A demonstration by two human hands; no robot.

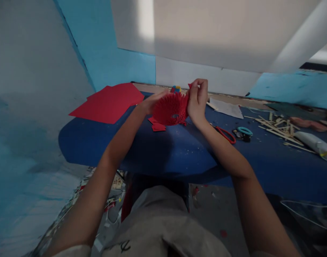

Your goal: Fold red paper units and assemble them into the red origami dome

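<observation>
Pale sticks (282, 131) in a pile (some crossed), 1 teal loop (245, 131), blue-and-grey wall (99, 53)

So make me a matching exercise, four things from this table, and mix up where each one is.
1. Large red sheets
2. Spiky red piece
3. Pale thin sticks
4. Red loop

A. Heaped right of the turquoise loop
B. At the left end of the blue table
C. Just left of the turquoise loop
D. Between left hand and right hand

Pairs: 1-B, 2-D, 3-A, 4-C.
</observation>
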